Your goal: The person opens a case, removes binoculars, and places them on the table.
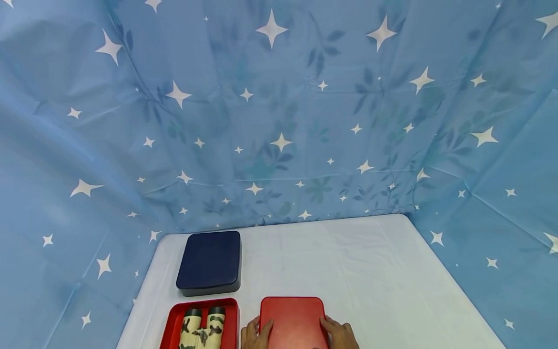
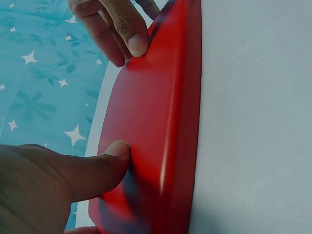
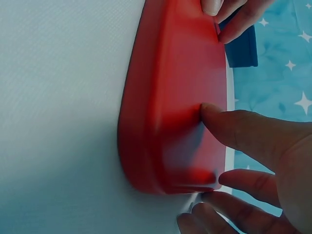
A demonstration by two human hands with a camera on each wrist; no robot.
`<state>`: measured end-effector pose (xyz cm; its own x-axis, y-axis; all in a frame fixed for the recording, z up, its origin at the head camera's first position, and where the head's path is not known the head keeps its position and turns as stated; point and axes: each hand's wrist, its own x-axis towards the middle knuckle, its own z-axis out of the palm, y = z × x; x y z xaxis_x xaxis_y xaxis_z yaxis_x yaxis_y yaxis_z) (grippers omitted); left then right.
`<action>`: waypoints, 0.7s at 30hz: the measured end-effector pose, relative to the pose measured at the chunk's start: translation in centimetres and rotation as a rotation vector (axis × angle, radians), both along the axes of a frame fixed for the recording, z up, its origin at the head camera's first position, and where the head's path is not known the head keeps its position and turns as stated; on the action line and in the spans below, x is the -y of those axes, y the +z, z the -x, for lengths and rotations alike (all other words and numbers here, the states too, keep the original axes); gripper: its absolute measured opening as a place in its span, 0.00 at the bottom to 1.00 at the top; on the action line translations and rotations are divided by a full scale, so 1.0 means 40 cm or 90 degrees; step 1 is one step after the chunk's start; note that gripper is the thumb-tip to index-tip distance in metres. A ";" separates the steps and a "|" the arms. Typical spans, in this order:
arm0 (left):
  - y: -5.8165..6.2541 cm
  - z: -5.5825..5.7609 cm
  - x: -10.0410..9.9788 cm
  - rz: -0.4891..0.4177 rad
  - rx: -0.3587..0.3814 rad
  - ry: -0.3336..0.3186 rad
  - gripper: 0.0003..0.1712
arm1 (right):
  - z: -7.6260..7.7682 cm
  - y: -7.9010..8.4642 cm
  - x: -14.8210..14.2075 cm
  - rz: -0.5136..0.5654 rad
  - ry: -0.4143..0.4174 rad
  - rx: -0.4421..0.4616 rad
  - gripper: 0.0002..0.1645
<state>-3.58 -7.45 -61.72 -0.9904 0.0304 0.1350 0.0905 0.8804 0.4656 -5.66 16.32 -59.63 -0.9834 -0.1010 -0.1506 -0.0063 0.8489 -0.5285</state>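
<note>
A shallow red lid [image 1: 294, 322] lies smooth side up on the white table in the head view. My left hand [image 1: 256, 334] grips its left edge, the thumb on top and the fingers along the side. On the opposite edge, my right hand [image 1: 341, 334] holds it the same way. The right wrist view shows the right thumb [image 3: 234, 124] pressing the top, with fingers at the rim and low by the corner. What lies under the lid is hidden.
Left of the lid stands an open red box [image 1: 237, 322] with camouflage binoculars [image 1: 202, 334] inside. Behind that box is a closed navy case [image 1: 211, 261]. A blue star-patterned curtain [image 1: 279, 111] surrounds the table's back and sides.
</note>
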 end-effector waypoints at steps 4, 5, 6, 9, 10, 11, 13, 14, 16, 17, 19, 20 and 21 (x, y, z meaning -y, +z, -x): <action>0.010 0.001 -0.004 -0.022 0.024 0.013 0.44 | -0.003 -0.002 -0.001 0.002 0.005 -0.031 0.44; 0.011 0.001 -0.004 -0.022 0.022 0.014 0.44 | -0.004 -0.001 -0.001 0.004 0.003 -0.037 0.43; 0.011 0.002 -0.004 -0.022 0.015 0.014 0.44 | -0.007 0.001 0.001 0.006 -0.001 -0.041 0.44; 0.006 0.004 -0.002 -0.012 -0.042 0.015 0.40 | -0.016 0.010 0.008 0.007 -0.016 -0.071 0.45; 0.005 0.006 -0.001 -0.011 -0.060 0.014 0.39 | -0.018 0.013 0.010 0.010 -0.018 -0.084 0.45; 0.006 0.007 0.001 -0.008 -0.068 0.009 0.39 | -0.020 0.017 0.013 0.013 -0.022 -0.091 0.46; 0.011 0.010 0.005 -0.014 -0.081 0.003 0.38 | -0.021 0.022 0.016 0.010 -0.023 -0.106 0.45; 0.015 0.011 0.007 -0.017 -0.085 -0.001 0.38 | -0.021 0.024 0.018 0.009 -0.022 -0.112 0.45; 0.025 0.014 0.012 -0.018 -0.098 -0.010 0.38 | -0.019 0.028 0.021 0.001 -0.015 -0.129 0.43; 0.030 0.015 0.014 -0.020 -0.111 -0.014 0.38 | -0.018 0.031 0.023 -0.003 -0.014 -0.139 0.42; 0.038 0.017 0.018 -0.026 -0.155 -0.015 0.37 | -0.017 0.037 0.030 -0.010 -0.012 -0.160 0.41; 0.041 0.019 0.021 -0.026 -0.183 -0.017 0.37 | -0.016 0.040 0.034 -0.011 -0.012 -0.171 0.41; 0.043 0.021 0.023 -0.028 -0.209 -0.016 0.37 | -0.015 0.045 0.039 -0.010 -0.013 -0.181 0.41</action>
